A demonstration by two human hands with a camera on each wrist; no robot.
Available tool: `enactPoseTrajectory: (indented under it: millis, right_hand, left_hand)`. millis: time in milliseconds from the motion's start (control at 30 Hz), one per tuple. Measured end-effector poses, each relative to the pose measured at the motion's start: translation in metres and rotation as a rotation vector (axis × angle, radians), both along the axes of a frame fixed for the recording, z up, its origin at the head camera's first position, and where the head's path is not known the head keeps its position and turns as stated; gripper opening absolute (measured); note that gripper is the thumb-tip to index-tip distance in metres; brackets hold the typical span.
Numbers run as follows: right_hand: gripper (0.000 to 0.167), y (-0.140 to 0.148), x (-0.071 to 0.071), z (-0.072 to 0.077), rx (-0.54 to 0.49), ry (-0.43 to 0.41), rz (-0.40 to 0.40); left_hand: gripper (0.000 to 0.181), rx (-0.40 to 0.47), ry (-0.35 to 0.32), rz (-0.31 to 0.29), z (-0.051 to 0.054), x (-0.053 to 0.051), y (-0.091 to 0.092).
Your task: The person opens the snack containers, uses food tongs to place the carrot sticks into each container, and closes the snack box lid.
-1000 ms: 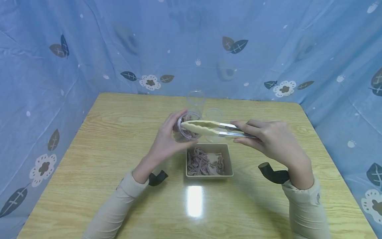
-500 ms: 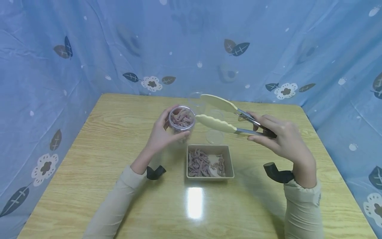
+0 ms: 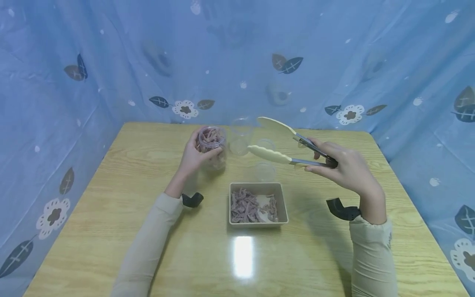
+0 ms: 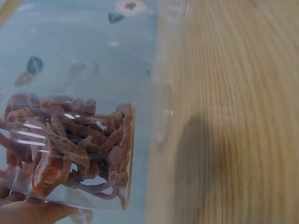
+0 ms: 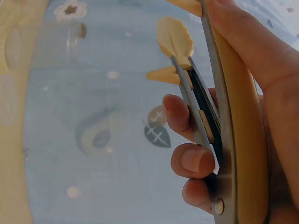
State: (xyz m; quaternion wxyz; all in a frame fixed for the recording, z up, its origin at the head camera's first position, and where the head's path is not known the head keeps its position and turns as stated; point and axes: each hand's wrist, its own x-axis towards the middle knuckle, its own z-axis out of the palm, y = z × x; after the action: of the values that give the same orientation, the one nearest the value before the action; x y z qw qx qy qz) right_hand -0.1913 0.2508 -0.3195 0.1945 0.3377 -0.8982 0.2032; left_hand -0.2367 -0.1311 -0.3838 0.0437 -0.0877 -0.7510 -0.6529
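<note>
In the head view my left hand grips a clear plastic jar, upright and open-topped, filled with wrinkled purplish-brown dried strips. The left wrist view shows these strips through the wall, and the jar's base just above the wooden table. My right hand holds tongs with cream scalloped tips and metal arms. Their tips are spread, nothing between them, above the table to the right of the jar. More strips lie in a beige rectangular box in front, mostly on its left side.
Another clear jar stands behind, right of the held one. Clear round lids lie on the table behind the box. A blue patterned curtain surrounds the table's back and sides.
The tongs have come out of the jar's mouth, moved right and spread apart. My left hand has carried the jar left and back, turning it more upright and lowering it.
</note>
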Motion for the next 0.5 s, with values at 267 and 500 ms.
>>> enactPoseTrajectory:
  millis: [267,500]
  right_hand:
    - [0.067,0.004,-0.001,0.001,-0.019,-0.009,0.015]
    - [0.069,0.005,0.000,0.000,-0.017,-0.025,0.002]
  left_hand:
    - [0.077,-0.007,-0.066,0.022,-0.010,-0.032,-0.008]
    - [0.081,0.008,-0.090,0.024,-0.027,-0.063,-0.015]
